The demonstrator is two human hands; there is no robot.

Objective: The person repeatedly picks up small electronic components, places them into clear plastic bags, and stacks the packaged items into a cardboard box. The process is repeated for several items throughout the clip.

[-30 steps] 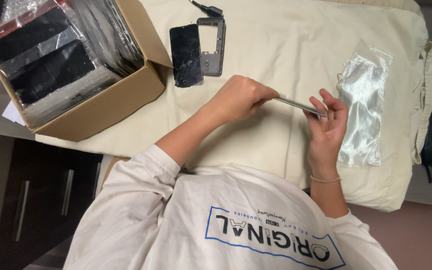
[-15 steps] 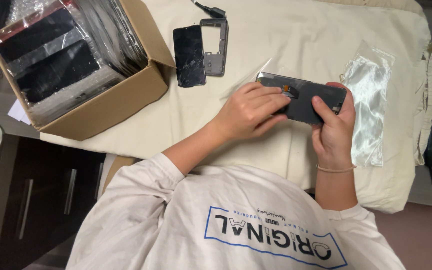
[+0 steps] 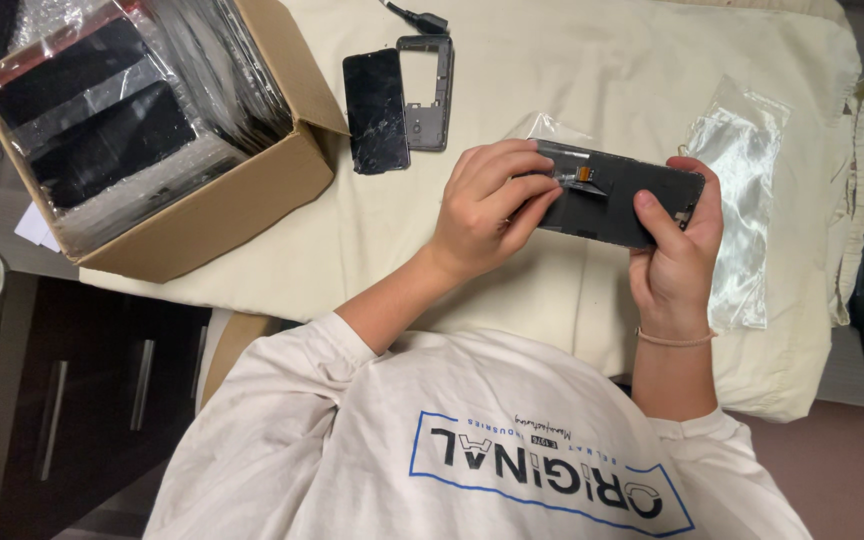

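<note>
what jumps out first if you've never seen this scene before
First, the dark phone screen panel held over the middle of the cream cloth, with the left hand on its left end and the right hand gripping its right end. Next, the cardboard box of bagged dark panels at upper left. Beside it lie a cracked screen and a phone frame; a clear plastic bag lies at right.

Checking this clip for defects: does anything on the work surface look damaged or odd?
Yes. The black phone screen lying beside the cardboard box has cracks across its glass. Next to it lies a bare phone frame. Both hands hold a dark panel.
</note>
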